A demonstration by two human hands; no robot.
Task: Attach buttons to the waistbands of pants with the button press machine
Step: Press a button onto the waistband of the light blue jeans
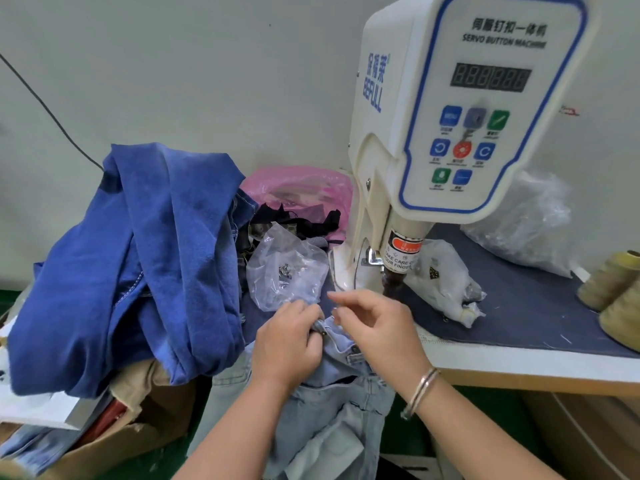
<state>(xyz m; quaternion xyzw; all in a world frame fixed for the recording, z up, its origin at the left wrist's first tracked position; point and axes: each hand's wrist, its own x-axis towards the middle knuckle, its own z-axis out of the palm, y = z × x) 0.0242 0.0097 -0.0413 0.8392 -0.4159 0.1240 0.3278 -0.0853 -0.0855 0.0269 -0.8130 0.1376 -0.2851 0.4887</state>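
Pants waistband [341, 336] (pale denim) pinched by left hand [289, 344]; right hand [375, 327] hovers, fingers loosely curled.

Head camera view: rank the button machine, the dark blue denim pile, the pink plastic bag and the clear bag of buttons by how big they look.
1. Button machine
2. Dark blue denim pile, though being nearer the camera may flatter both
3. Pink plastic bag, partly hidden
4. Clear bag of buttons, close to the pink one
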